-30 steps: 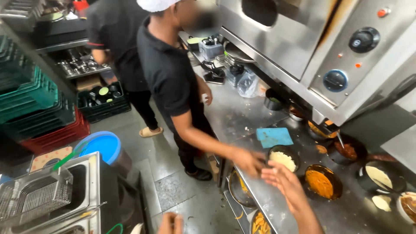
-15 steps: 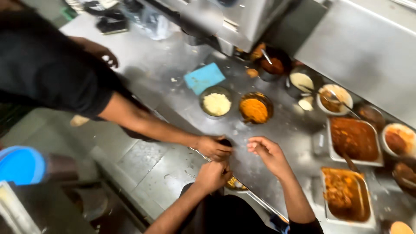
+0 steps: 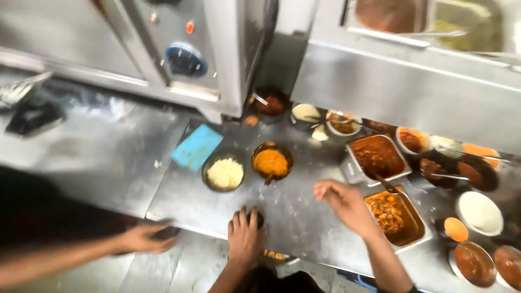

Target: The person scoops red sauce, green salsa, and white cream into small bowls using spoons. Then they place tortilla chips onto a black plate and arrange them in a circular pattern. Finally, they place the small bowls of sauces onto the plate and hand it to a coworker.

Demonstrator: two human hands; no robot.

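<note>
Left hand (image 3: 244, 236), palm down at the near edge of the steel counter (image 3: 304, 211), closes its grip over a small dark object (image 3: 257, 218) of which only a sliver shows past the fingers; what the object is cannot be told. Right hand (image 3: 344, 203) hovers above the counter with an open, empty grip, fingers spread, just left of the near rectangular curry tray (image 3: 395, 216). Risks, as a judgement: the dark object sits at the counter's very lip, so a slack hold could let it drop to the floor; the right wrist passes close to the near tray's rim and to the ladle handle (image 3: 386, 185) slanting out of the far rectangular tray (image 3: 377, 156), and a sideways sweep could tip sauce onto the steel. A co-worker's hand (image 3: 142, 239) reaches in left of the dark object, at the same edge, crowding that side. Surroundings by size, placed from the near tray: oven front with blue dial (image 3: 185, 59) far up-left; blue cloth (image 3: 196, 146) to the left; bowl of white rice (image 3: 224, 172) and bowl of orange sauce (image 3: 271, 161) up-left; white empty bowl (image 3: 480, 212) to the right; small orange cup (image 3: 456, 229) just right.
</note>
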